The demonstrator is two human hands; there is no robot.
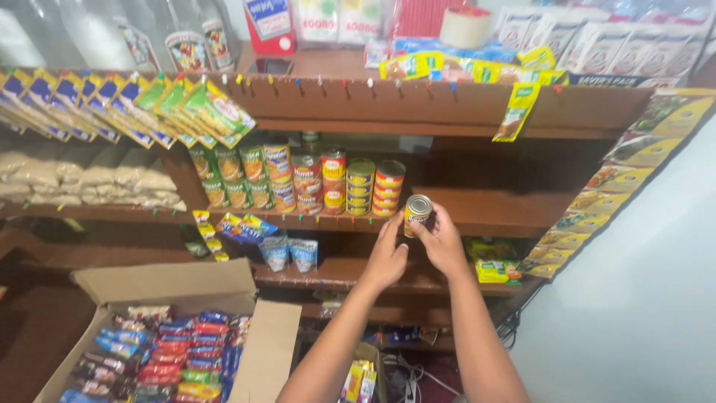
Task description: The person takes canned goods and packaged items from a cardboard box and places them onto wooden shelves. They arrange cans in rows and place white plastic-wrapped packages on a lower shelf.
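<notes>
Hands: left hand (386,257) and right hand (441,242) both grip a small tin can (417,213).
Shelf (477,203): stacked cans (298,179) fill its left; right part bare.
Box (179,287): full of packets.

yellow-labelled can (417,214) beside stacked tins (388,188)

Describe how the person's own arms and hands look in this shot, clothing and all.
Both forearms are bare right down to the picture's bottom edge: no sleeves show. The left hand and right hand wear no gloves. No watch, bracelet or ring is visible; finer marks are too small to tell.
</notes>
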